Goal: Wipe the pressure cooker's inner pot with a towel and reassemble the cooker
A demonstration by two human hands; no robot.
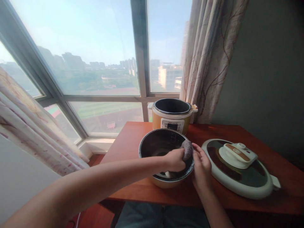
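On the right side of a dark-lined pot (155, 142), a grey cloth (187, 149) lies bunched over the rim, its long axis running roughly from far to near and its far end rounded. The left hand (175, 160) is closed around the cloth; its forearm crosses the mouth of the pot from the near left. The right hand (202, 165) is at the outer right side of the rim, fingers bent toward the cloth; whether they pinch the rim cannot be told. The pot is near the near edge of a reddish-brown table (118, 152), its round mouth facing upward, its central axis roughly upright, and its pale outer wall showing on the near side.

Just beyond the pot is a cooker body (156, 122), also open upward, with a control panel (173, 125) facing the near side and one handle each at left and right. To the right of the pot lies a glass lid (253, 174) with a pale rim, top side up; its raised knob (237, 155) bears a brown strip slanting from far left to near right, and a tab projects at the near right. Farther out, a window (95, 38) fills the far side, between a left curtain (35, 136) and a right curtain (209, 47).
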